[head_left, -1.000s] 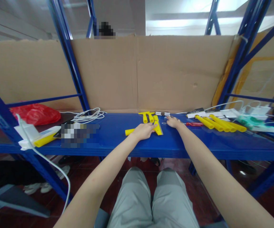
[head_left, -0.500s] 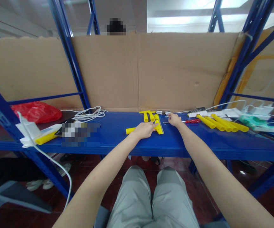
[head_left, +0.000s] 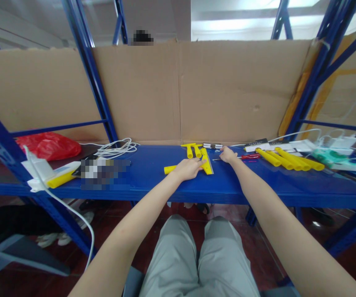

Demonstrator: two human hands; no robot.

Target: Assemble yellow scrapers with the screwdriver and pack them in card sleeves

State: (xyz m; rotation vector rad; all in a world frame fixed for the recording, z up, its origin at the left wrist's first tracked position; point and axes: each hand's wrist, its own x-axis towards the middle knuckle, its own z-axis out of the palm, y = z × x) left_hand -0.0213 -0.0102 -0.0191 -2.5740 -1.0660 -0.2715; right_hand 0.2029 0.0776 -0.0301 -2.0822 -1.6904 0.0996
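My left hand (head_left: 190, 169) is closed round a yellow scraper (head_left: 208, 167). The scraper's head, with a thin metal blade along its right edge, sticks out past my fingers, and a yellow handle end (head_left: 169, 169) shows at the left of my hand. Just behind lie two yellow T-shaped scraper heads (head_left: 194, 151). My right hand (head_left: 228, 154) rests on the table with fingers pinched together; what they hold, if anything, is too small to make out. A screwdriver with a red handle (head_left: 250, 156) lies beside and partly behind that hand. Small metal pieces (head_left: 212, 146) sit at the back.
Several yellow tubes (head_left: 284, 160) and a power strip (head_left: 256, 145) lie on the right. At the left are coiled white cable (head_left: 119, 147), a red plastic bag (head_left: 50, 145) and white plugs (head_left: 38, 169). A cardboard wall (head_left: 141, 90) and blue posts (head_left: 97, 90) enclose the table (head_left: 153, 194).
My right hand has shifted slightly, its fingers closing in toward the tabletop. The left hand and scraper have hardly moved. Behind the cardboard, a person's head has moved left and lower.
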